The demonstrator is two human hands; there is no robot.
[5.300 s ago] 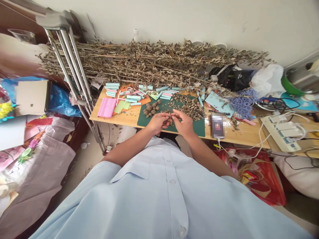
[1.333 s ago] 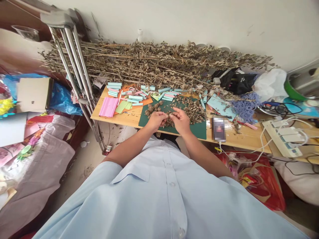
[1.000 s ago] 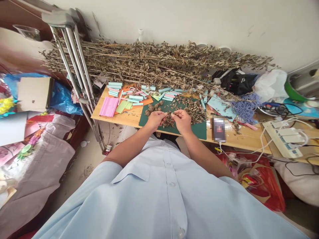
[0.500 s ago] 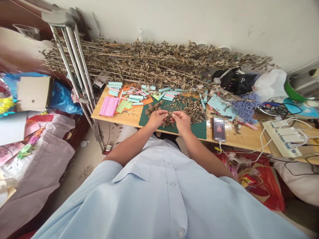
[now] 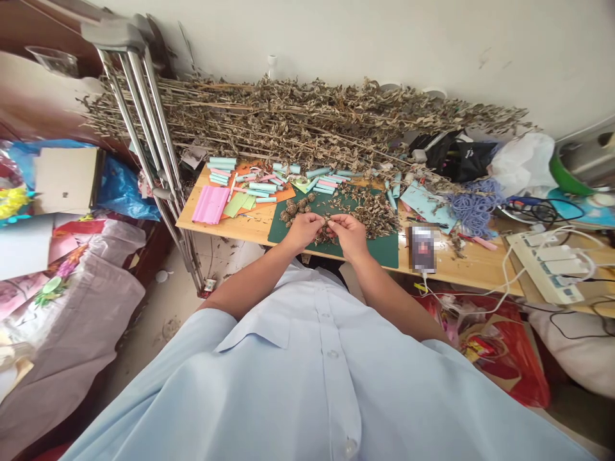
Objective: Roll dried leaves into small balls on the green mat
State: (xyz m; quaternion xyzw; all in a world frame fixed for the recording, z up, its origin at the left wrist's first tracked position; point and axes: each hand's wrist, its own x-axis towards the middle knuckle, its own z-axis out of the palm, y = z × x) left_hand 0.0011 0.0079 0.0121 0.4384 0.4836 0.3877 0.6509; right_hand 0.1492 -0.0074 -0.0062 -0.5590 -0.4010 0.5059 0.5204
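My left hand (image 5: 305, 230) and my right hand (image 5: 348, 235) are close together over the front of a green mat (image 5: 387, 251). Both have thumb and fingers pinched; what lies between the fingertips is too small to make out. Just behind my left hand sit several brown, crumbly balls (image 5: 294, 209). A loose heap of dried leaves (image 5: 379, 216) spreads on the mat behind and to the right of my right hand. Rolled blue and pink papers (image 5: 262, 187) lie along the back of the mat and to its left.
Long dried plant stalks (image 5: 288, 115) stretch along the wall. Metal crutches (image 5: 148, 121) lean at the left. On the right are a phone (image 5: 423, 250), blue cord (image 5: 475, 206) and a power strip (image 5: 545, 266). A pink sheet (image 5: 210, 205) lies at the left.
My fingertips have shifted very slightly, with both hands still pinched over the mat. Nothing else has visibly moved.
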